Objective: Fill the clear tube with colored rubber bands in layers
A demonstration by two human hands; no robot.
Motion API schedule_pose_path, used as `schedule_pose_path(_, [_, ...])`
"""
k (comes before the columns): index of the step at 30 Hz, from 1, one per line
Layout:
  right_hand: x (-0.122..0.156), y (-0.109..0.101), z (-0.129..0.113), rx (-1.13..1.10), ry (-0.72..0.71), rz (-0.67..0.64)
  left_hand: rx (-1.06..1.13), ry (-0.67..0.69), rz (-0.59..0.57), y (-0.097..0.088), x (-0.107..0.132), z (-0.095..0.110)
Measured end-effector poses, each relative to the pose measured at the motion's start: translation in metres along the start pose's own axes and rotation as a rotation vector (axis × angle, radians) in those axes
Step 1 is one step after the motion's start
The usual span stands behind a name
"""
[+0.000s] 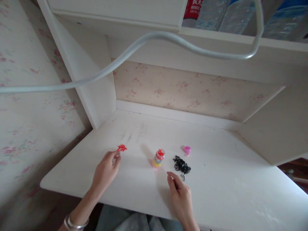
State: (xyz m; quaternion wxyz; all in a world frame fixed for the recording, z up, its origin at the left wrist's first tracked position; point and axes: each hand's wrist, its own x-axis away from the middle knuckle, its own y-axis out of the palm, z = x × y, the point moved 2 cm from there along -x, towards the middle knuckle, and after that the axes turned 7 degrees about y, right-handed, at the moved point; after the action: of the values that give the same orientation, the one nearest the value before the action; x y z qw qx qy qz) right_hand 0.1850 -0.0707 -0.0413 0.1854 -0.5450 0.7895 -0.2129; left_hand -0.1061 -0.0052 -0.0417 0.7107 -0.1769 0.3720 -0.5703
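My left hand (107, 167) is at the near left edge of a small heap of red rubber bands (122, 147). Its thumb and fingertips are closed in a pinch on the bands at that edge. A small clear jar (158, 158) stands upright and uncapped between my hands, with red bands at its mouth and yellow ones at the bottom. My right hand (179, 191) hovers in front of the jar, to its right, with fingers curled and thumb close to the index finger. Nothing shows in it. Just beyond lies a pile of black rubber bands (182, 165), one loose band nearer my hand.
A pink cap (187, 150) lies behind the black pile on the white desk (228, 192). A pale cable (154, 35) crosses the view above. Plastic bottles (214, 16) stand on the upper right shelf. Side panels and a flowered wall bound the desk.
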Motion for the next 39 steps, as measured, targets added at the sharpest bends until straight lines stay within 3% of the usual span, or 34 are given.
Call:
schedule_pose_path(4, [0.012,0.002,0.025,0.015,0.073,-0.034,-0.382,0.029,-0.064,-0.013,-0.027,-0.014])
schedule_pose_path(10, [0.013,0.005,0.012,0.112,-0.007,-0.141,-0.548,0.001,-0.217,-0.007,-0.041,-0.019])
schedule_pose_path(22, [0.011,0.009,0.017,0.120,-0.090,-0.110,-0.366,0.066,-0.127,-0.007,-0.049,-0.020])
schedule_pose_path(33, [0.014,0.014,0.015,0.138,-0.129,0.018,-0.194,0.167,-0.010,0.004,-0.053,0.009])
schedule_pose_path(39, [0.014,0.016,0.015,0.156,-0.131,0.034,-0.053,0.182,-0.043,0.010,-0.051,0.030])
